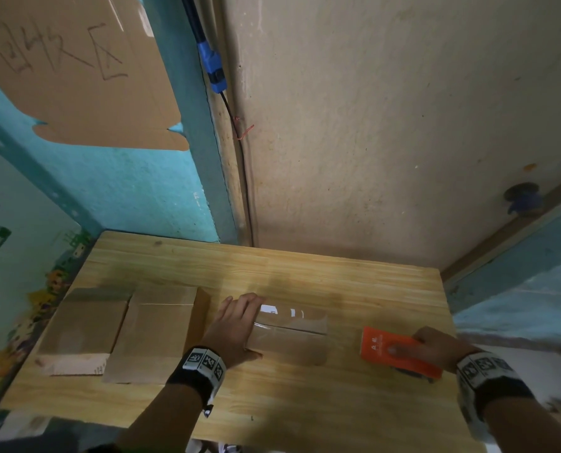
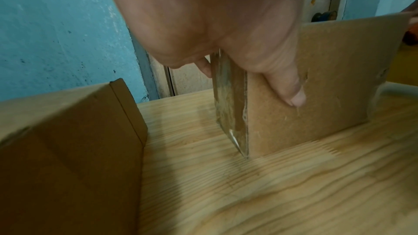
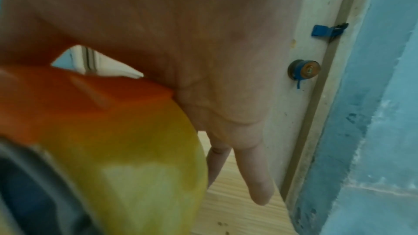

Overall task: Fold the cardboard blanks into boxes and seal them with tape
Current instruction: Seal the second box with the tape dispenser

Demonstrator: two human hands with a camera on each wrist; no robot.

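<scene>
On the table [image 1: 272,403] a small box [image 1: 289,341] stands near the middle, a strip of clear tape [image 1: 289,317] already laid over its top seam and down the left end. The left hand [image 1: 236,325] clasps that left end, fingers over the top and far side, thumb [image 2: 287,85] flat against the near wall, so the box is pinned in place. The right hand [image 1: 436,348] is just off the box's right end and grips an orange tape dispenser [image 1: 396,353], fingers wrapped round its body; the roll [image 3: 135,167] shows yellowish in the wrist view. The strip looks laid, so the step in hand is probably cutting or smoothing it. To do it well, the left hand should keep the box from sliding while the dispenser pulls taut and tears against its blade, then the loose end should be pressed down the right wall so no bubble or lifted edge remains. To the left a finished box [image 1: 161,331] and flat blanks [image 1: 83,328] lie well apart from the work.
</scene>
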